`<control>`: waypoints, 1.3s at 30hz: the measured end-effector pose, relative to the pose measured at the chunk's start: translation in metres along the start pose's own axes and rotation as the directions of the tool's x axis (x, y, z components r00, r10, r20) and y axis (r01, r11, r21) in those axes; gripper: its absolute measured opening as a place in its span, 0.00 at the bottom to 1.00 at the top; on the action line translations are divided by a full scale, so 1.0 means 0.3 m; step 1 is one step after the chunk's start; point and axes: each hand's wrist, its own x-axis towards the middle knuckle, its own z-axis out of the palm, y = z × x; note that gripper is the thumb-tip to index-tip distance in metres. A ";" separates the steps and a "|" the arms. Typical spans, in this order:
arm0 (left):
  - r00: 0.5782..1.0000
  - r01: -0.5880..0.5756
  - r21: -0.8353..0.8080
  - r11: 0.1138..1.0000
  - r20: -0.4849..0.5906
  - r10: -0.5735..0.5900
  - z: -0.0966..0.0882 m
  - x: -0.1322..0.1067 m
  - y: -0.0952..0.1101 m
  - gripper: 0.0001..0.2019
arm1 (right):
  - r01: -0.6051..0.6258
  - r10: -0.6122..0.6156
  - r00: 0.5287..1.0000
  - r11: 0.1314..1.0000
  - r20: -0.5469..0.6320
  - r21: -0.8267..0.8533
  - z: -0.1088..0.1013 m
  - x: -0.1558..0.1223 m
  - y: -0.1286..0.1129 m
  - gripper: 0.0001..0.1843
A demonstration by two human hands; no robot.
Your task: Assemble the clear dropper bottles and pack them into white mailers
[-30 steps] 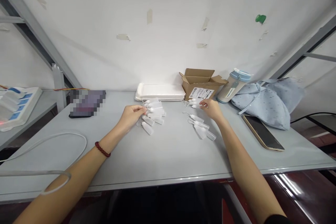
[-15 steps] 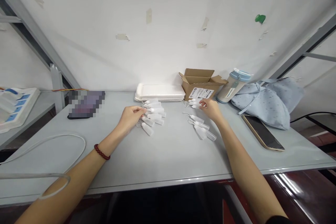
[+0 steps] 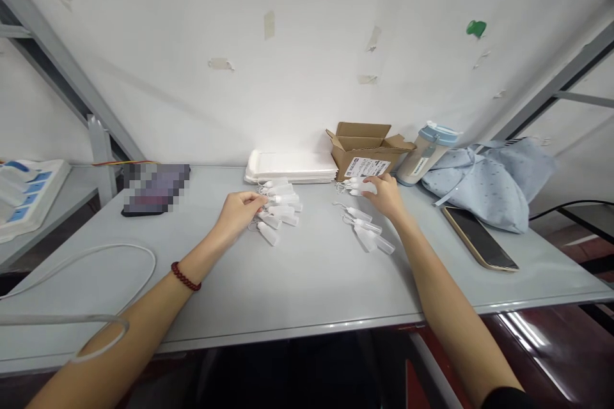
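Note:
My left hand [image 3: 240, 212] pinches the capped end of a small translucent plastic bottle [image 3: 284, 198] in the left group. Several like bottles lie around it, with white necks and thin loops; one bottle [image 3: 268, 234] is nearest me. My right hand [image 3: 387, 197] curves its thumb and index finger around a small bottle [image 3: 368, 186] at the far end of the right group. Its remaining fingers are curled and partly hidden. Closer to me in that group, several more bottles [image 3: 367, 225] lie fanned out on the grey table [image 3: 307, 281].
Behind the bottles are a stack of white trays [image 3: 292, 167] and an open cardboard box [image 3: 362, 150]. A tumbler [image 3: 422, 156], blue cloth bag [image 3: 484, 185] and phone [image 3: 480, 239] are at right. At left are a blurred-out dark item [image 3: 156, 188], a white cable [image 3: 152, 262] and a power strip [image 3: 33, 192].
The right index finger has lifted and spread from the thumb around the far bottle. My left hand keeps its pinch almost in place. The whole view has shifted slightly.

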 end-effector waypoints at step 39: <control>0.999 -0.005 -0.009 1.000 0.047 0.006 0.012 -0.007 -0.004 0.11 | 0.040 -0.039 0.999 0.998 0.023 -0.039 -0.009 0.003 -0.040 0.12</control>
